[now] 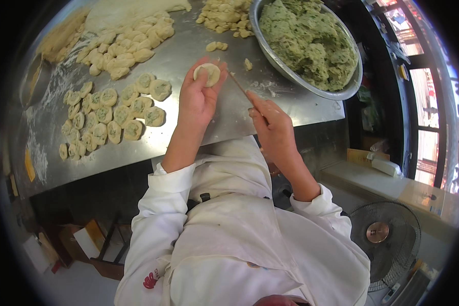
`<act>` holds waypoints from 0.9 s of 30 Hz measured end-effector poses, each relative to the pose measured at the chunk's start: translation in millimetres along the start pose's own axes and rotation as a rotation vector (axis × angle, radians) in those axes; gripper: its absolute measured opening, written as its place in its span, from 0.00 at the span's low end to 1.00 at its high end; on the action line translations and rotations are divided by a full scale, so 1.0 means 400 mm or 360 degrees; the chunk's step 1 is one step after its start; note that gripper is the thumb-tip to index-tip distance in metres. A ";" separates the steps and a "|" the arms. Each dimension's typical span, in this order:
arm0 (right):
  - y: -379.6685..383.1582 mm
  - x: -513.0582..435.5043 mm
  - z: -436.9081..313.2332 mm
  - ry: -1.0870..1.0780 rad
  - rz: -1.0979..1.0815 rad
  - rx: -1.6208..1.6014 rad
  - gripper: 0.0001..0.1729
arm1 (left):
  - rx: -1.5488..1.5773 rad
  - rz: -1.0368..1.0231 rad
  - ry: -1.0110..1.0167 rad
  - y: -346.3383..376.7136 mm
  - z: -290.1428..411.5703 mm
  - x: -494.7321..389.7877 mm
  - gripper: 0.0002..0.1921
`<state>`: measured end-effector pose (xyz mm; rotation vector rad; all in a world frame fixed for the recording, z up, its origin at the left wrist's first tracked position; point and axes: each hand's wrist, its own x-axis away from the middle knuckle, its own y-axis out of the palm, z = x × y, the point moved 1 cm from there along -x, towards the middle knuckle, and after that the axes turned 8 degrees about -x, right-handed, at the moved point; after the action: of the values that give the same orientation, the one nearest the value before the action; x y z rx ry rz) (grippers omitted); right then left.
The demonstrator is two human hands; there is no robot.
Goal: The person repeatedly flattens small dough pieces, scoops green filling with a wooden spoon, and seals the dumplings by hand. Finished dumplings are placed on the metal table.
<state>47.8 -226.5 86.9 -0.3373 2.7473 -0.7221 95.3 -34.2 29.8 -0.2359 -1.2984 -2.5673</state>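
Note:
A round, flattened piece of dough (pixel 213 75) rests in my left hand (pixel 199 99), with the thumb pressed on its face. My right hand (pixel 273 124) grips a thin stick-like tool (pixel 240 84) whose far tip is beside my left fingertips. Green-flecked filling (pixel 310 42) is heaped in a large metal bowl (pixel 310 87) at the upper right. Left of my left hand, rows of open-topped filled dough rounds (pixel 108 96) lie on the metal table (pixel 168 134). Two small dough lumps (pixel 216 46) sit just beyond my left fingers.
Cut dough pieces (pixel 122 59) are piled beside a dough sheet (pixel 134 11). Another pile of dough pieces (pixel 225 15) lies near the bowl. A yellow scraper-like piece (pixel 29 165) is at the far left. A floor fan (pixel 378 233) stands at the lower right.

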 end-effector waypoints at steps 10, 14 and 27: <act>0.165 0.012 0.001 -0.0264 -0.0297 0.0275 0.25 | 0.0084 0.0235 0.0013 -0.077 0.045 0.105 0.21; 0.110 -0.013 0.051 -0.0091 -0.0157 -0.0262 0.23 | -0.0356 0.0285 0.0337 -0.140 0.176 0.126 0.23; 0.159 0.000 0.310 0.0170 0.0309 -0.0292 0.20 | -0.3883 0.0697 0.1563 -0.479 0.466 -0.104 0.12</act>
<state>78.5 -227.4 -48.9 -0.0684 2.9026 -0.4526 83.8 231.6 -17.9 0.3048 2.0004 -1.6624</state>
